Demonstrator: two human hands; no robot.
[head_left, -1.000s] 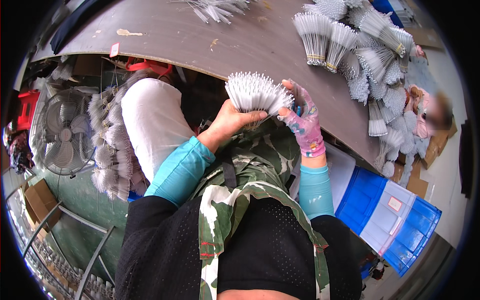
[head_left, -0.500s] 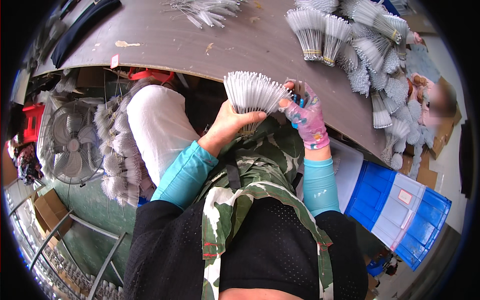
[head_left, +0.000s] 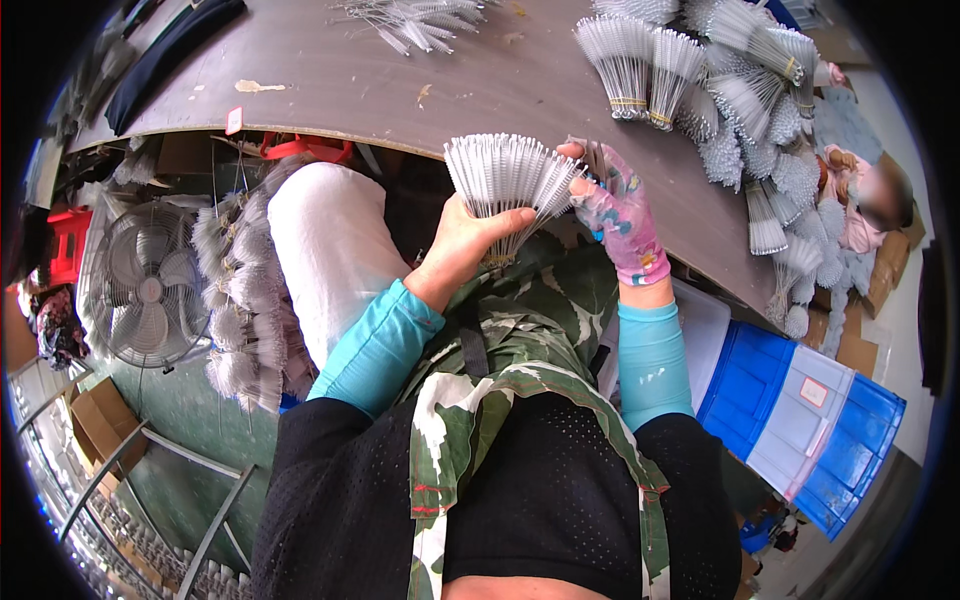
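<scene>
My bare left hand [head_left: 470, 240] grips the stem end of a fan-shaped bundle of thin white stick-like pieces [head_left: 505, 178], spread out above my fingers. Wearing a pink patterned glove, my right hand [head_left: 618, 208] touches the bundle's right edge and pinches a few sticks there. Both hands are at the near edge of a grey-brown table [head_left: 400, 90], above my camouflage apron [head_left: 510, 330].
Many bound white bundles [head_left: 720, 90] lie piled on the table's right side, and loose sticks [head_left: 420, 18] at its far edge. A white sack [head_left: 330, 250] and fan [head_left: 145, 285] stand on the left. Blue crates [head_left: 800, 410] are on the right. Another person [head_left: 870, 200] sits at far right.
The fanned bundle and both hands sit slightly higher and closer to the table edge than before; my right hand has moved along the bundle's right edge.
</scene>
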